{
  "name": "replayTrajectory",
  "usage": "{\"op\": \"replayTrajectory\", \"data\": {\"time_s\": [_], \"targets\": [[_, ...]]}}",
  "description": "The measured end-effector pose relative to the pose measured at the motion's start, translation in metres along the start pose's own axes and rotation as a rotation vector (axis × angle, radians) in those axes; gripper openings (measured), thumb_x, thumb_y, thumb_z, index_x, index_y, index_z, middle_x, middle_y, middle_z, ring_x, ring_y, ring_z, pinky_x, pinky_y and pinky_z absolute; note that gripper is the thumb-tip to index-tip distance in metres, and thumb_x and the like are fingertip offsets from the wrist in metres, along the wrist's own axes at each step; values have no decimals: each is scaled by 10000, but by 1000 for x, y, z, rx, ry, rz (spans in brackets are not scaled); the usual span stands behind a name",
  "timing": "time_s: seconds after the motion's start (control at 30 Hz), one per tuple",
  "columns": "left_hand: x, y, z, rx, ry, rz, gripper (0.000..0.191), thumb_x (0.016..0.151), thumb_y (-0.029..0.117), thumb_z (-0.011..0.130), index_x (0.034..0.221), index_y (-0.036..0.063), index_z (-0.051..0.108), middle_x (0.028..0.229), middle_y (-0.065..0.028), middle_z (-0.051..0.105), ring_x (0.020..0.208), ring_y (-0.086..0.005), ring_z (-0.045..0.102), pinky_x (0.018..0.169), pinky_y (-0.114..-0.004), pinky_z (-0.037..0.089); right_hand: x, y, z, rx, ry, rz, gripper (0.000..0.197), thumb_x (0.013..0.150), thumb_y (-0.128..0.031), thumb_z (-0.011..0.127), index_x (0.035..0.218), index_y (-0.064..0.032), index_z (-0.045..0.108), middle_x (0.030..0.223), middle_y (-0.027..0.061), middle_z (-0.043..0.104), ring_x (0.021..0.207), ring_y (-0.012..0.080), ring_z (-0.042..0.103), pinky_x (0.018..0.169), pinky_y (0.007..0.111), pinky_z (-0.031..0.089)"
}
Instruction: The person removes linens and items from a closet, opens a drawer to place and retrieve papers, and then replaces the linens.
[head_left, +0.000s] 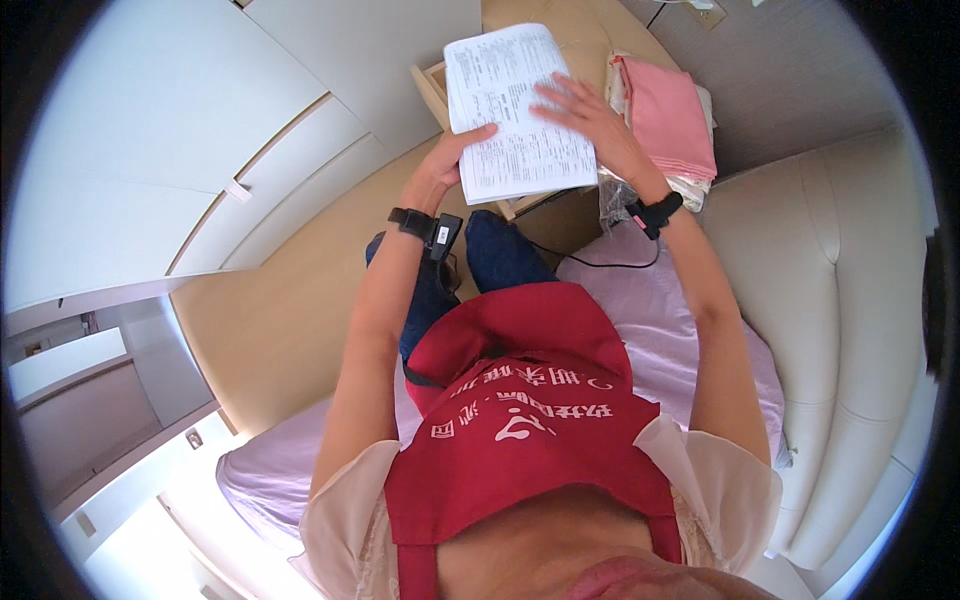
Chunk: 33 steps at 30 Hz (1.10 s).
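Note:
A stack of printed paper sheets (525, 154), perhaps a booklet, is held up in front of me, covered in small dense print. My left hand (448, 156) grips its left edge, with the thumb on top and the other fingers hidden underneath. Over the upper right part of the page lies my right hand (600, 127), fingers spread and blurred. Whether those fingertips touch the paper or hover just above it is unclear. Below the sheets, an open wooden drawer (429, 88) shows at both sides, its inside mostly covered.
Folded pink cloth (667, 116) lies on other fabric at the right, beside a clear plastic bag (616, 196). White cabinets (172, 112) line the left. A padded headboard (795, 300) rises at right. A black cable (600, 264) runs from my right wrist strap across the lilac bedding (660, 330).

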<state>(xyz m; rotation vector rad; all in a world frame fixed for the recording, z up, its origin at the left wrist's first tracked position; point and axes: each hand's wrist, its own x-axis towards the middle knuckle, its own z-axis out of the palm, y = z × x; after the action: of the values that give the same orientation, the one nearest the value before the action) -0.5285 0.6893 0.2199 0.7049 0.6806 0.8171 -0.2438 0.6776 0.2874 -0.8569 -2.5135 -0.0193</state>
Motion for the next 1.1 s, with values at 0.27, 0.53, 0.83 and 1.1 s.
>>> {"op": "replayTrajectory", "data": {"time_s": [0.27, 0.53, 0.83, 1.1], "targets": [[33, -11, -6, -109, 118, 126, 595, 880, 36, 722, 1403, -47, 452, 1360, -215, 567, 1205, -318, 602, 1006, -436, 530, -20, 30, 75, 1088, 351, 582, 501, 1022, -125, 540, 1492, -4, 415, 1441, 98, 534, 1276, 168, 525, 1094, 304, 402], [22, -19, -19, -120, 153, 110, 604, 885, 21, 706, 1416, -51, 427, 1370, -219, 554, 1220, -326, 588, 1012, -441, 522, -27, 23, 77, 1388, 161, 809, 468, 1071, -249, 487, 1423, 59, 474, 1337, 107, 600, 1150, 134, 591, 984, 247, 466], [56, -12, 51, -38, 74, 109, 629, 875, 56, 735, 1405, -76, 424, 1346, -222, 569, 1178, -337, 612, 980, -433, 541, -51, 28, 24, 1368, 141, 960, 690, 891, -367, 762, 1370, 58, 502, 1240, 159, 645, 1073, 210, 648, 893, 332, 545], [133, -36, 125, 94, -341, 52, 759, 869, 308, 787, 1415, -81, 432, 1361, -221, 564, 1246, -313, 563, 1063, -415, 474, -136, 73, -3, 1409, 516, 1106, 587, 904, -162, 748, 1376, 61, 480, 1274, 157, 633, 1139, 255, 629, 952, 358, 534]]}}
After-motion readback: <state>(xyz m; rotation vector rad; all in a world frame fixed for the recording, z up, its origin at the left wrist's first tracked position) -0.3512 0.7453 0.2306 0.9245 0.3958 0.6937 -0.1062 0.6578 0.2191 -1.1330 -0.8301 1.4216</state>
